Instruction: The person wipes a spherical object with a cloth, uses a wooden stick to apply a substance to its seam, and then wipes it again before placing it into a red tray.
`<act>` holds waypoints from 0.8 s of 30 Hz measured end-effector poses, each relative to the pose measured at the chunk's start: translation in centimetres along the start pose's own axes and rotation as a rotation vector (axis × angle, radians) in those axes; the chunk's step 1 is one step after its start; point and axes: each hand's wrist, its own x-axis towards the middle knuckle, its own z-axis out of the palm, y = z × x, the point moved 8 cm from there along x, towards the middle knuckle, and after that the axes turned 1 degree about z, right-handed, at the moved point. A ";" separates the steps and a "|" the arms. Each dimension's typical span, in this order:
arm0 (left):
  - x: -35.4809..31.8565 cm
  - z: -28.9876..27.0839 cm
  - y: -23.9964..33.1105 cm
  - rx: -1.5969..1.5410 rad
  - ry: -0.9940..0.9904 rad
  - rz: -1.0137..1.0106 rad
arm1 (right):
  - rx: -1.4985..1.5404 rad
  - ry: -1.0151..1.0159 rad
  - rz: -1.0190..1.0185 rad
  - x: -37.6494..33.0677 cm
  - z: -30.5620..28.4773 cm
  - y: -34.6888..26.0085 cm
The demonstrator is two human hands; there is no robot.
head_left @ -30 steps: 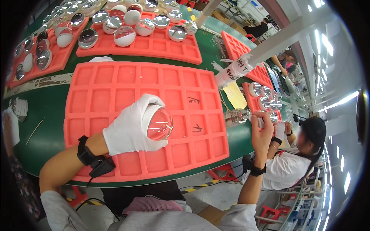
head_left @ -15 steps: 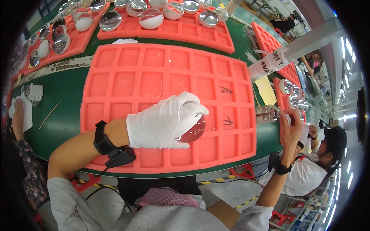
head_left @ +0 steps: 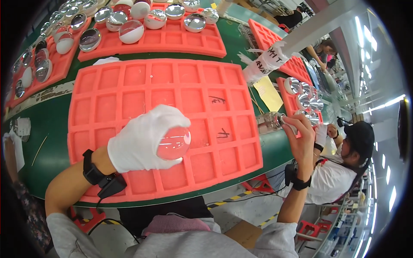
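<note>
My left hand (head_left: 144, 139) grips a glass lens (head_left: 174, 144) | likely weighty, slick, breakable; best cupped round its sides | Right hand (head_left: 302, 134), three o'clock, beside jar (head_left: 267, 122); grip unclear

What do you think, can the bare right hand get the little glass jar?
Probably yes: the right hand is right by the top of the glass jar, and nothing seems to stand between them. I can't tell whether they touch.

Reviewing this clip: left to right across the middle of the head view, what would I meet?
Thin stick → gloved left hand → clear glass lens it holds → clear bottle → bare right hand → co-worker's black cap.
</note>
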 end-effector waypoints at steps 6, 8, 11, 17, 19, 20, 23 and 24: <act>-0.1 -0.7 -2.3 -0.851 0.094 -0.308 | 0.030 -0.024 0.052 -0.1 -0.4 0.6; -0.1 0.0 -1.8 -1.327 0.048 -0.447 | 0.047 -0.032 0.038 0.0 -0.3 0.5; -0.3 -0.1 -2.3 -1.501 0.051 -0.406 | -0.058 0.008 -0.009 -0.1 -1.0 0.1; -0.8 -0.2 -3.7 -1.782 0.108 -0.371 | -0.019 -0.033 0.047 -0.2 0.1 0.0; -0.8 -0.2 -3.7 -1.905 0.094 -0.364 | -0.033 -0.033 0.008 -0.1 0.2 -0.6; -0.8 -0.2 -3.7 -1.969 0.083 -0.360 | -0.034 -0.035 0.004 -0.2 0.2 -0.5; -0.7 0.0 -4.1 -1.902 0.094 -0.378 | -0.101 -0.048 0.000 -0.3 -0.1 0.3; -0.7 0.0 -4.2 -1.867 0.097 -0.388 | -0.102 -0.051 -0.004 -0.3 0.0 0.1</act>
